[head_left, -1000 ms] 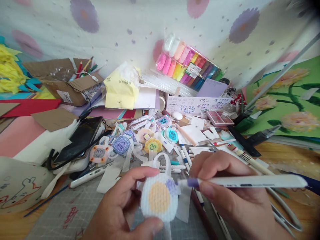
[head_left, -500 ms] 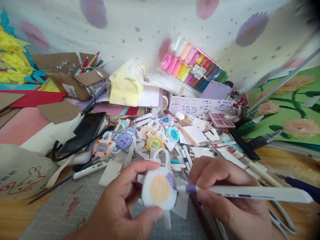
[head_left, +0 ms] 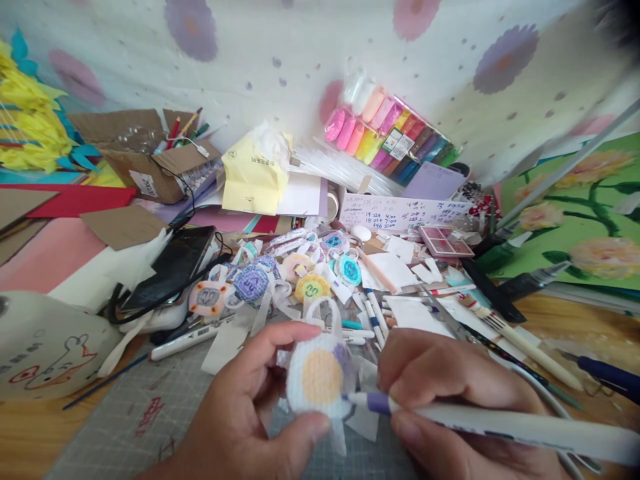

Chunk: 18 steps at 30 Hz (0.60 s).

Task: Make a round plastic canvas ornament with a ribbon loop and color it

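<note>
Pinched between the thumb and forefinger of my left hand (head_left: 255, 407) is a small round white woven pendant (head_left: 323, 377). It has a pale orange circle in its middle, a purple patch at its upper right and a white ribbon loop on top. My right hand (head_left: 460, 393) grips a white marker (head_left: 480, 423) with a purple collar. The marker's tip meets the pendant's lower right edge; whether it presses there is blurred. Just beyond my hands lie finished-looking coloured pendants, among them a yellow one (head_left: 313, 288) and a purple one (head_left: 250, 283).
A grey cutting mat (head_left: 130, 420) lies under my hands. To the left are a white pot (head_left: 50, 347) and a black phone (head_left: 173, 267). Loose markers and paper scraps crowd the middle, with a cardboard box (head_left: 145, 167) and clay pack (head_left: 390, 133) behind. A blue-handled tool (head_left: 607, 377) lies right.
My right hand has moved the marker's tip down and slightly left, from beside the purple patch to the pendant's lower right edge. My left hand keeps its hold on the pendant.
</note>
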Available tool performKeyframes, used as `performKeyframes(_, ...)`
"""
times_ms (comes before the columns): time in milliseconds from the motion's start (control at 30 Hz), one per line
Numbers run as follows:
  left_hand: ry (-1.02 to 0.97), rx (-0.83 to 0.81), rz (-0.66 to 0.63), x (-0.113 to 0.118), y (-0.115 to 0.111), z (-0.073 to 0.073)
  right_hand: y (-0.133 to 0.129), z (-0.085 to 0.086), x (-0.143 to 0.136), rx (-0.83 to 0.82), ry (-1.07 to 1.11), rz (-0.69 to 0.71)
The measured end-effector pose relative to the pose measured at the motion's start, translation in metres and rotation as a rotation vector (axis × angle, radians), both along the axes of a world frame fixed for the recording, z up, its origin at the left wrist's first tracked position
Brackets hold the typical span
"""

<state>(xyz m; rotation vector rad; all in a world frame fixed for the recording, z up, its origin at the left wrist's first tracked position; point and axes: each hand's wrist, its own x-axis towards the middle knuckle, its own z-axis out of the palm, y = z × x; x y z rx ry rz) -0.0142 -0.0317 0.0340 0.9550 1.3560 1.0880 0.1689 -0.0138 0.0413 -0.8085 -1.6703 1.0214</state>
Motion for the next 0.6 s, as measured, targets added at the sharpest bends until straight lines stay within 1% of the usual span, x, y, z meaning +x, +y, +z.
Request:
performKeyframes(67, 0.006, 0.012, -0.002, -0.0004, 0.0002, -0.0005, 0.0009, 0.0006, -0.0007, 0.018, -0.015, -0.028)
performKeyframes(200, 0.007, 0.025, 0.003, -0.0012, 0.0002, -0.0008, 0.0031, 0.0001, -0.0021, 0.050, -0.010, 0.016)
performKeyframes(333, 0.010, 0.041, 0.034, -0.0012, 0.0006, -0.0010, 0.0039, 0.0025, -0.0022, 0.125, -0.047, -0.010)
performKeyframes(433, -0.005, 0.045, 0.037, -0.0011, 0.0011, -0.0012, 0.0048, 0.0037, -0.0012, 0.103, -0.053, 0.020)
performKeyframes(600, -0.015, 0.054, 0.058, -0.0010, 0.0010, -0.0014, 0.0069, -0.0002, -0.0012, 0.130, -0.032, -0.023)
